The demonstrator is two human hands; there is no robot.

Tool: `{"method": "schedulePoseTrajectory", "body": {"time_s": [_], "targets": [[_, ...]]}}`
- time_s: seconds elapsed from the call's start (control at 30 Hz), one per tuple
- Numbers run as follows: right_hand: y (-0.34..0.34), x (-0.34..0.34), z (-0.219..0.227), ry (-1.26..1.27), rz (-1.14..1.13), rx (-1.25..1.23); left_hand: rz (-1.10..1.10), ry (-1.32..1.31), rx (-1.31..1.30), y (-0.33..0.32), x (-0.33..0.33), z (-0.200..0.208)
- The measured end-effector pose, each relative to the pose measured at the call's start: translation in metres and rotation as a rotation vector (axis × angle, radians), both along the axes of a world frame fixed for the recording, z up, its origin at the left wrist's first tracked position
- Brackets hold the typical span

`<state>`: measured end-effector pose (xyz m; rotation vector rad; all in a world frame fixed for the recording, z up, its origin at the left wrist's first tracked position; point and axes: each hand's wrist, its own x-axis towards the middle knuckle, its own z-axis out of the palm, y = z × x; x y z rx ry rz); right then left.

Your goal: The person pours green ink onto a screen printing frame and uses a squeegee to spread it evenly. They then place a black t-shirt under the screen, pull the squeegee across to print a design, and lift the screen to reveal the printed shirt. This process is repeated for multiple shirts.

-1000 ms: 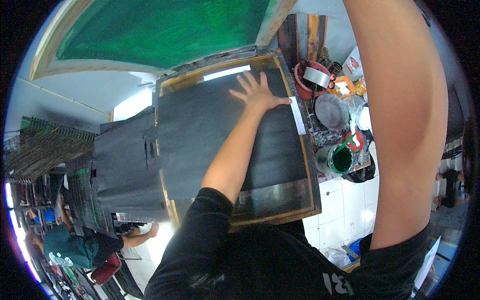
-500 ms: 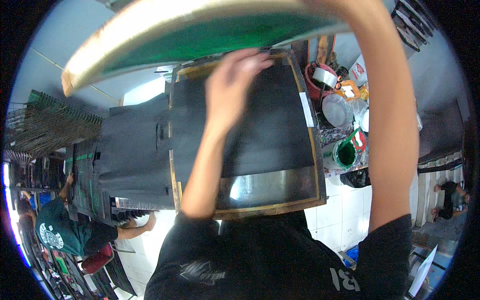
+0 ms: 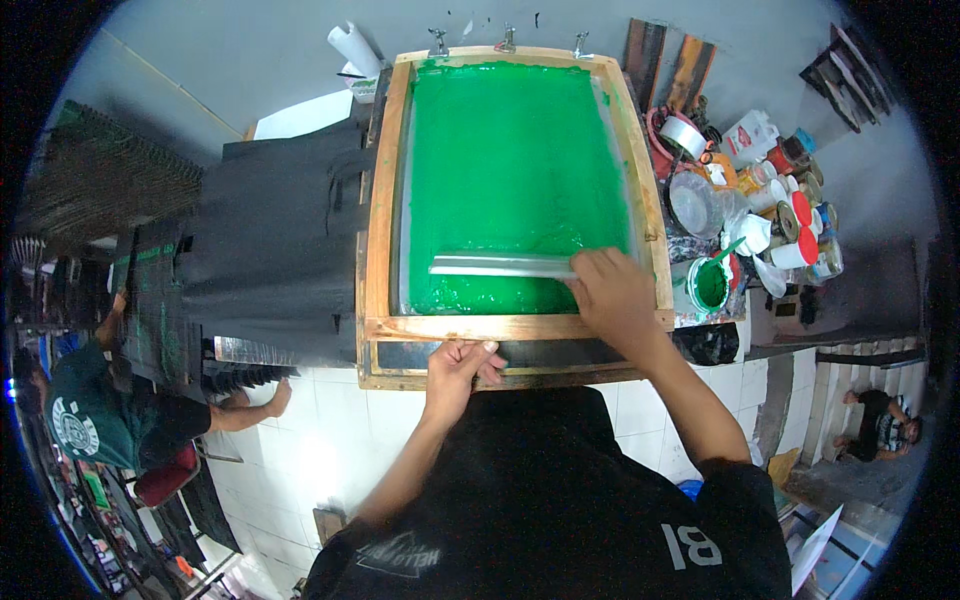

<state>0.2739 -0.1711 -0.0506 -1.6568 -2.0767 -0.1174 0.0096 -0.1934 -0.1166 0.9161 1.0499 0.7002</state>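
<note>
A screen printing frame (image 3: 384, 215) with wooden bars lies down flat, its mesh covered in wet green ink (image 3: 510, 150). Across the near part of the ink lies a squeegee (image 3: 490, 265), a long pale strip. My right hand (image 3: 612, 295) is closed on the squeegee's right end. At the near wooden bar, my left hand (image 3: 463, 370) is bent with thumb and fingers drawn together; whether it grips the bar is hidden. Beneath the frame, a dark board (image 3: 560, 353) with a wooden border shows along the near side.
Metal clamps (image 3: 505, 40) stand at the frame's far edge. To the right sit an open tub of green ink (image 3: 709, 286), a clear bowl (image 3: 694, 200) and several jars. Black sheets (image 3: 275, 240) spread leftward. A co-worker (image 3: 110, 415) is at the left; another person (image 3: 885, 425) sits far right.
The raised screen frame has come down flat over the black sheet. My right hand has left its raised edge and holds the squeegee; my left hand has drawn back to the near bar.
</note>
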Motion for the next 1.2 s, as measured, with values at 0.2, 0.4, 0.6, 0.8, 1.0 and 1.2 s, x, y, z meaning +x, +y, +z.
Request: {"method": "schedulePoseTrajectory", "body": {"time_s": [0.2, 0.4, 0.6, 0.8, 1.0, 1.2], "targets": [[0.013, 0.004, 0.044, 0.058, -0.017, -0.172, -0.029, 0.028, -0.046, 0.004, -0.007, 0.003], [-0.012, -0.009, 0.022, 0.038, 0.079, -0.173, -0.054, 0.019, -0.083, 0.005, -0.005, 0.005], [0.04, 0.007, -0.002, -0.037, 0.097, -0.05, -0.077, 0.069, -0.111, 0.003, -0.011, -0.001], [0.177, 0.052, -0.015, -0.061, 0.093, -0.004, -0.075, 0.011, -0.182, 0.004, -0.016, -0.005], [0.317, 0.101, -0.003, -0.175, -0.053, -0.261, -0.178, -0.096, -0.415, 0.018, -0.027, 0.008], [0.359, 0.115, 0.011, -0.08, -0.076, -0.196, -0.155, -0.139, -0.472, 0.029, -0.032, 0.06]]}}
